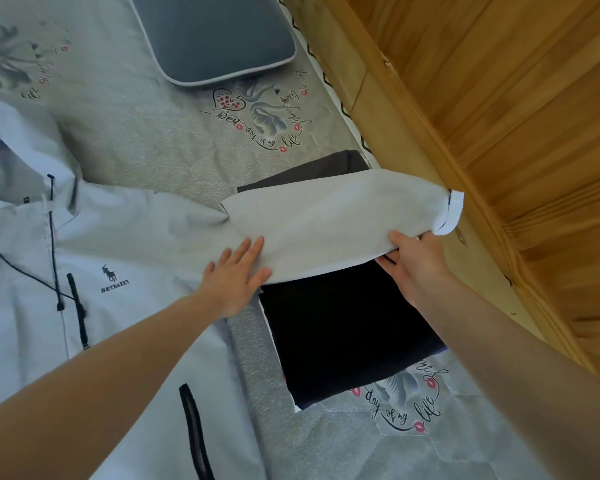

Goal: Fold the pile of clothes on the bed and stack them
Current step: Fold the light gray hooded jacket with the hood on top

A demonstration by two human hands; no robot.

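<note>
- At 9 o'clock my pale jacket (94,258) lies front up on the bed (146,140), dark drawcords trailing from the hood; on the chest a small dark animal logo sits above the word "BETBAEEY".
- My left hand (238,277) lies flat, fingers straight and spread, pressing where the jacket's sleeve (329,220) meets the body, near the middle of the view.
- At 12 o'clock a grey-blue pillow (215,36) rests on the printed bedcover; just below it the script reads "Best day of my life", with red lip marks. The same wording shows again at 5 o'clock.
- The sleeve stretches toward 3 o'clock, over the stack of folded dark clothes (343,330).
- My right hand (414,261) grasps the sleeve's lower edge near the cuff, thumb on top, fingers beneath.
- A wooden panelled wall (499,98) fills 1 to 4 o'clock.
</note>
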